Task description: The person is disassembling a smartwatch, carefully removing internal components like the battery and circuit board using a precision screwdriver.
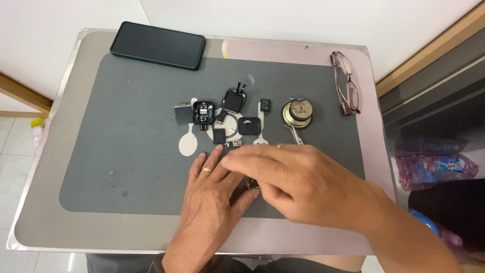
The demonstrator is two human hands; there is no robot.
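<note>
The left hand (209, 202) is laid flat on the grey mat (126, 167) of the bench (50, 222), fingers stretched forward, a ring worn on one finger. The right hand (298, 182) is crossed over it, fingers extended toward the left and loosely curved. Between the two hands a small thin metal piece (251, 184) is partly seen, touched by the left thumb; whether it is pinched by either hand cannot be told.

Just beyond the fingertips a small circuit piece (233, 144) and a black square part (219, 136) are laid. Further ahead an opened black casing with electronics (203, 112), a blue-grey block (182, 114), a black rounded casing (233, 101) and a black square cover (248, 126) are grouped. Beyond the right hand, tweezers (294, 134) and a round brass-coloured mechanism (297, 112) are seen. Far ahead of the left hand a dark phone (157, 45) lies; far ahead of the right hand, folded glasses (346, 83).
</note>
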